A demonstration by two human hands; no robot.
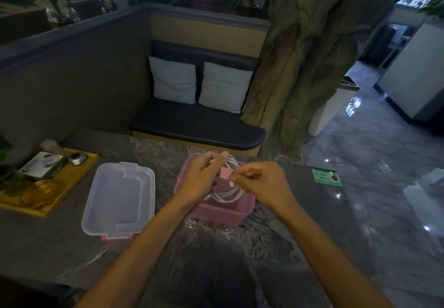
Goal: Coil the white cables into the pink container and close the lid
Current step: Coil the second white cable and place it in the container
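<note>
- Dark marbled desk (276, 247) fills lower frame; both forearms reach in from the bottom edge.
- Pink container (222, 214) at centre of frame, open, no lid on it.
- White cables (230, 196) looped in a coil, held over and partly inside the container; white plug visible mid-coil.
- Left hand (200, 179), fingers curled, gripping the coil's left side and a cable end near the top.
- Right hand (260, 182), fingers pinching a cable strand at the coil's right side.
- Clear lid (120, 199) lies flat on desk, left of container, apart from it.
- Wooden tray (57, 187) at left edge holds a green-white box (44, 165); other contents unclear.
- Green card (327, 176) right of centre on desk.
- Bench seat with two pale cushions (199, 81), upper centre.
</note>
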